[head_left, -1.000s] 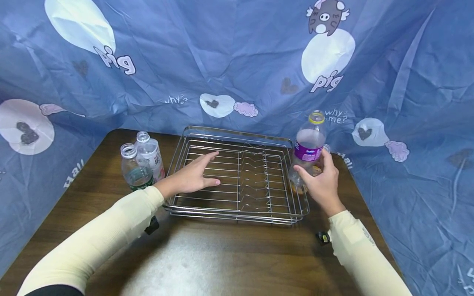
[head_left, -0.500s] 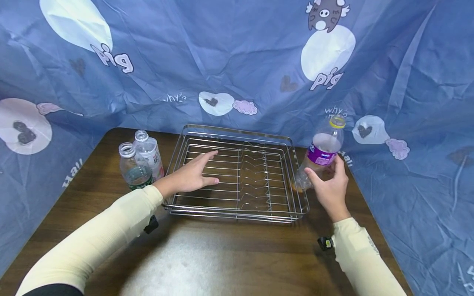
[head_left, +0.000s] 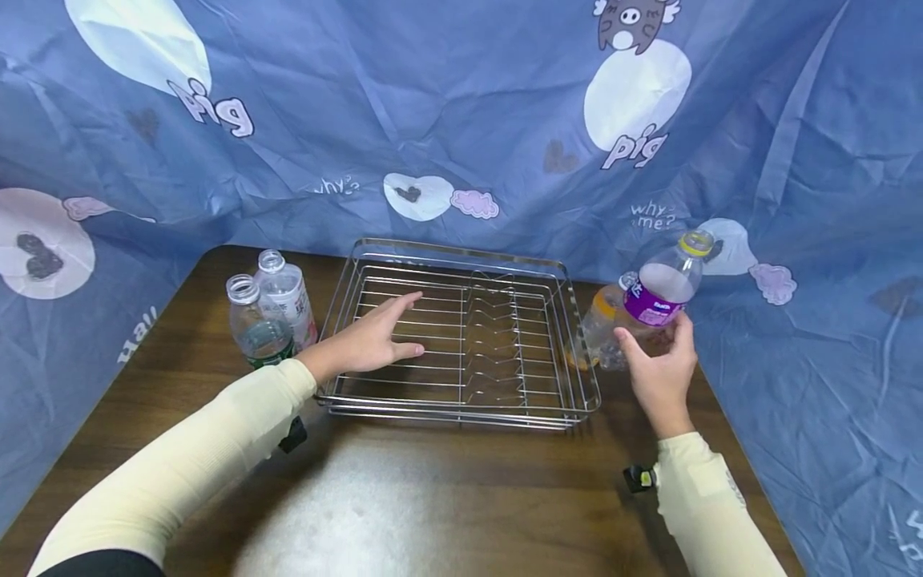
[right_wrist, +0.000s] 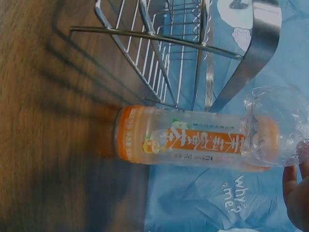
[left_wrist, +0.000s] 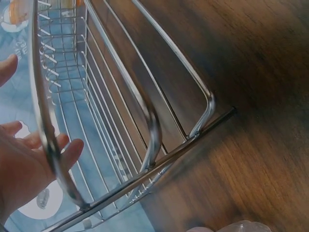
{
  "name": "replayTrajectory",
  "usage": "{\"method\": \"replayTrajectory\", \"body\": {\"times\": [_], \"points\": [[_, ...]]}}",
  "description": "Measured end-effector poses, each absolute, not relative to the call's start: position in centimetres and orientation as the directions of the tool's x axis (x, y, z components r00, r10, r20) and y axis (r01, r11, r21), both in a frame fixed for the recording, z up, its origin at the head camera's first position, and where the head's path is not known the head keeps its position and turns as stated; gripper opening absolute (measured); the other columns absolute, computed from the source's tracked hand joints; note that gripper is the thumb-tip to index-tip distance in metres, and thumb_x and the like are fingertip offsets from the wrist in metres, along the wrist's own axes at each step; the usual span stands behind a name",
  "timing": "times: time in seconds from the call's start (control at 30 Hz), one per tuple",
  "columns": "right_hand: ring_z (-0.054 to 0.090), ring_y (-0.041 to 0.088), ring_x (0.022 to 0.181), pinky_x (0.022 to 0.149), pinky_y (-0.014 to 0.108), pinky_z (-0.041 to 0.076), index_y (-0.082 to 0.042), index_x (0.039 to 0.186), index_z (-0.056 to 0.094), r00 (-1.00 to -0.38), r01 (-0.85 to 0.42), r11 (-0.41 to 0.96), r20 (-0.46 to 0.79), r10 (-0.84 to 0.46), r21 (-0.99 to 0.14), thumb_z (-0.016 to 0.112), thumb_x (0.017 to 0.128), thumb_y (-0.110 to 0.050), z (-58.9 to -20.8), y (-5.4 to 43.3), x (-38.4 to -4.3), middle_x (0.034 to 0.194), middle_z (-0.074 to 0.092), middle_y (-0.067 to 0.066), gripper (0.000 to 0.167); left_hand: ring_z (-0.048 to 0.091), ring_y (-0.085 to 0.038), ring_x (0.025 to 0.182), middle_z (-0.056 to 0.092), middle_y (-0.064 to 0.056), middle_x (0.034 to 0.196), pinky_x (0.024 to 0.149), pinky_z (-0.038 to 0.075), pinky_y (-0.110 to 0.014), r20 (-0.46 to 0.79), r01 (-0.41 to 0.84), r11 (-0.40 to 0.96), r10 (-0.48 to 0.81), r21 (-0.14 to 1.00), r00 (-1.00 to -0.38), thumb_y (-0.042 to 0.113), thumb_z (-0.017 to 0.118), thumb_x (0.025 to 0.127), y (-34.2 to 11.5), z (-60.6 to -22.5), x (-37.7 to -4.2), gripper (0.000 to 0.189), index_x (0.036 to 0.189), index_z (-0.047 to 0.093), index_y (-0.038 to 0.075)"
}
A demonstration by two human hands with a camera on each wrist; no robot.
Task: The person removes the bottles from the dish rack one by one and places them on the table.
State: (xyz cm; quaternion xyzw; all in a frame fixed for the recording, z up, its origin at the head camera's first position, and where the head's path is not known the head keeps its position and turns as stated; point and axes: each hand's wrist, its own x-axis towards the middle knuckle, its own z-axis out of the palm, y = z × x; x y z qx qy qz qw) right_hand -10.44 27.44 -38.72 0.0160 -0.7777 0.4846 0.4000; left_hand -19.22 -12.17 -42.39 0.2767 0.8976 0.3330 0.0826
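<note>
My right hand holds a clear plastic bottle with a purple label and a yellow ring at its uncapped neck. The bottle leans to the right, and its clear base shows raised in the right wrist view. Just behind it, beside the rack, stands an orange-labelled bottle, partly covered by the held one in the head view. My left hand is spread with nothing in it, over the left side of the wire rack. In the left wrist view its fingers overlap the rack's rim.
Left of the rack stand two more uncapped clear bottles, one green-labelled and one white-labelled. A row of bent wire dividers runs through the rack. Blue printed cloth hangs behind the wooden table.
My right hand has carried the purple-labelled bottle rightward, away from the rack's right side, tilting it more. The orange-labelled bottle behind now shows more. My left hand keeps its place.
</note>
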Motion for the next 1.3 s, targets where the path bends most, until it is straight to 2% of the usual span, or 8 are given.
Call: {"method": "replayTrajectory", "body": {"times": [0.23,0.43,0.7,0.93,1.3], "points": [[0.055,0.009,0.086,0.075,0.024,0.044,0.014,0.130,0.049,-0.699,-0.383,0.511,0.603,0.384,-0.769,0.082,0.077,0.007,-40.7,28.8,-11.2,0.102,0.058,-0.018,0.063,0.038,-0.041,0.141,0.039,-0.021,0.152,0.115,0.030,-0.059,0.034,0.436,0.616,0.553,0.656,-0.832,0.041,0.072,0.092,-12.1,-42.2,-19.0,0.092,0.161,0.020,0.014],[0.057,0.006,0.092,0.081,0.021,0.047,0.005,0.135,0.048,-0.740,-0.299,0.488,0.522,0.424,-0.820,0.084,0.077,0.003,-43.0,30.1,-11.7,0.107,0.057,-0.014,0.068,0.038,-0.042,0.140,0.038,-0.022,0.154,0.115,0.030,-0.060,0.041,0.439,0.615,0.551,0.655,-0.833,0.040,0.073,0.091,-12.4,-42.4,-19.0,0.093,0.161,0.019,0.013],[0.060,0.004,0.101,0.092,0.018,0.050,0.007,0.135,0.044,-0.772,-0.283,0.444,0.477,0.420,-0.850,0.083,0.077,0.005,-44.2,30.5,-11.5,0.113,0.055,-0.012,0.069,0.036,-0.041,0.141,0.038,-0.021,0.155,0.116,0.028,-0.059,0.036,0.437,0.620,0.550,0.651,-0.835,0.039,0.073,0.091,-12.6,-42.4,-19.0,0.092,0.161,0.019,0.012],[0.058,0.000,0.097,0.089,0.016,0.052,0.014,0.130,0.042,-0.792,-0.243,0.468,0.453,0.410,-0.849,0.080,0.078,0.009,-43.8,29.4,-10.5,0.111,0.052,-0.011,0.064,0.038,-0.040,0.141,0.041,-0.020,0.153,0.115,0.030,-0.058,0.040,0.443,0.627,0.549,0.640,-0.835,0.038,0.072,0.092,-12.8,-42.3,-19.0,0.091,0.161,0.019,0.009],[0.057,-0.005,0.094,0.086,0.017,0.054,0.016,0.127,0.043,-0.821,-0.192,0.520,0.427,0.380,-0.832,0.080,0.079,0.006,-43.6,28.4,-9.6,0.114,0.055,0.007,0.061,0.039,-0.039,0.140,0.043,-0.019,0.153,0.114,0.032,-0.059,0.035,0.435,0.619,0.550,0.653,-0.834,0.037,0.072,0.093,-13.1,-42.5,-19.0,0.091,0.161,0.018,0.010]]}}
